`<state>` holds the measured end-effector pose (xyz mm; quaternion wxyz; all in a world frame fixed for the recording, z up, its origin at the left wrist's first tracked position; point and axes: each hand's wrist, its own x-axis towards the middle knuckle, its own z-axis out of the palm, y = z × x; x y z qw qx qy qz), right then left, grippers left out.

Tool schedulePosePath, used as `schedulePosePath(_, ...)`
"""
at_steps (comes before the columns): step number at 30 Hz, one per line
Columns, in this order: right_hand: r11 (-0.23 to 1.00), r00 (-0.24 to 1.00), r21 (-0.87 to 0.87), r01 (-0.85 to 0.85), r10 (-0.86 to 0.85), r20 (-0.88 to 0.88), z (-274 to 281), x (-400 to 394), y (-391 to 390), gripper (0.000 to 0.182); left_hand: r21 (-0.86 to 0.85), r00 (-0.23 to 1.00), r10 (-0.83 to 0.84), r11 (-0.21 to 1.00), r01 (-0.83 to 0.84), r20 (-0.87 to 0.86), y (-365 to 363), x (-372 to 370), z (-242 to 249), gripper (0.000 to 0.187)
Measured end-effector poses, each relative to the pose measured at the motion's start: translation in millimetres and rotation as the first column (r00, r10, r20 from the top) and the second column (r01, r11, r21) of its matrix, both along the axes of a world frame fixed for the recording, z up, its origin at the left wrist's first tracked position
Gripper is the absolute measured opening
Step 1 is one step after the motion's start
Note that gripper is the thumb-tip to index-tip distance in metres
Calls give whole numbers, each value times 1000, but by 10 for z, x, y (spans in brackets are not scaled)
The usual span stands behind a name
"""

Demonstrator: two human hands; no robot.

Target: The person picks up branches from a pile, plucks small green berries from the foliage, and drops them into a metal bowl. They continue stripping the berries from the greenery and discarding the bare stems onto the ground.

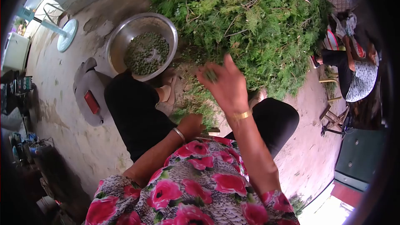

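My right hand [229,86], with a gold band at the wrist, is raised at the near edge of a big heap of green conifer branches [250,21]. Its fingers are slightly blurred, and a small green sprig [211,75] shows among them. Low in front of my body, my left hand [191,126] is closed, with a silver bangle on its wrist. Whatever it may hold is hidden. Green trimmings [200,107] lie on the ground between my feet. A wide metal basin [117,43] with many small round green cones or berries stands left of the heap.
Beside my left leg is a grey padded seat [89,87] bearing a red phone-like object [91,102]. A pale blue fan stand [66,35] is at upper left. Another person [361,79] sits at right, near a wooden stool [334,118]. A dark green cabinet [360,154] stands at lower right.
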<state>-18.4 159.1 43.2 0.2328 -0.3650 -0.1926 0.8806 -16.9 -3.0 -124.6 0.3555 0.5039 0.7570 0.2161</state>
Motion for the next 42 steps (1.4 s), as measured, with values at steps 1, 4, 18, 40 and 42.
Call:
schedulePosePath(1, 987, 991, 89, -134, 134, 0, 115, -265, 10, 63, 38, 998, 53, 998, -55, 31, 35, -21, -15, 30)
schedulePosePath(4, 782, 894, 435, -447, 378, 240, 366, -671, 84, 69, 109, 983, 176, 977, -181, 58, 82, -48, -3, 30)
schedulePosePath(18, 609, 675, 413, -677, 292, 677, -458, 301, 1411, 30, -372, 1000, 29, 928, -30, -9, 928, -143, -910, 47)
schedulePosePath(40, 764, 613, 109, -636, 414, 673, -507, 91, 1697, 45, -359, 732, 151, 794, -490, -665, 883, -2345, -3495, 77)
schedulePosePath(42, 767, 611, 96, -635, 423, 669, -514, 76, 1691, 47, -289, 742, 380, 748, -597, -552, 973, -2332, -3356, 53)
